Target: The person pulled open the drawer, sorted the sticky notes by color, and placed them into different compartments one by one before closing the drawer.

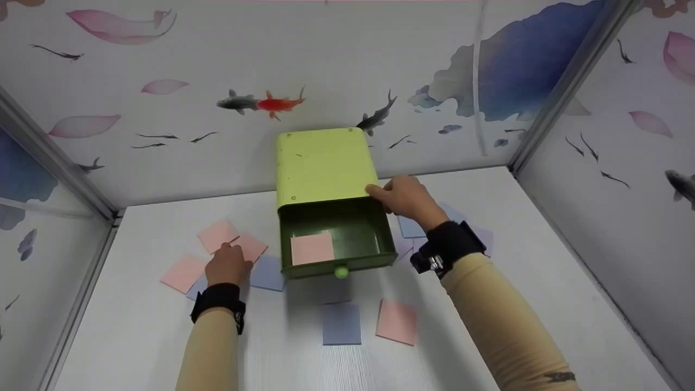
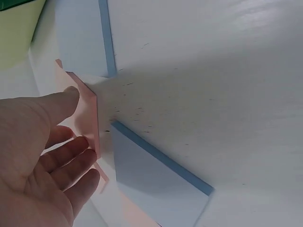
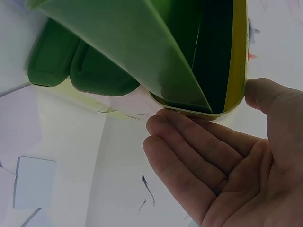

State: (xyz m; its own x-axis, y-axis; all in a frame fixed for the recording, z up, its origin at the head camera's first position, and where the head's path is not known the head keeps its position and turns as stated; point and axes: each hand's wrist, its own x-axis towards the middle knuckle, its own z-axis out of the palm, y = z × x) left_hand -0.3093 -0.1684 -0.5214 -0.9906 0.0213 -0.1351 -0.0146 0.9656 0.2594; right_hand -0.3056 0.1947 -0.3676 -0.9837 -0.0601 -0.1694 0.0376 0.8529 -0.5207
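Observation:
My left hand [image 1: 228, 265] is at the left of the table among pink and blue square note pads. In the left wrist view it pinches a pink pad [image 2: 86, 111], thumb on its face and fingers at its edge. A yellow-green drawer cabinet [image 1: 326, 168] stands against the back wall. Its dark green top drawer [image 1: 309, 269], with a round knob [image 1: 341, 272], is pulled out. One pink pad [image 1: 312, 248] lies in the drawer's left part. My right hand [image 1: 410, 198] grips the cabinet's front right corner, thumb on top and fingers along the side.
Other pink pads [image 1: 183, 273] and a blue pad [image 1: 267, 272] lie left of the cabinet. In front are a blue pad [image 1: 341, 324] and a pink pad [image 1: 397, 322]. Blue and purple pads [image 1: 411, 228] lie partly behind my right arm. Printed walls [image 1: 326, 65] enclose the table.

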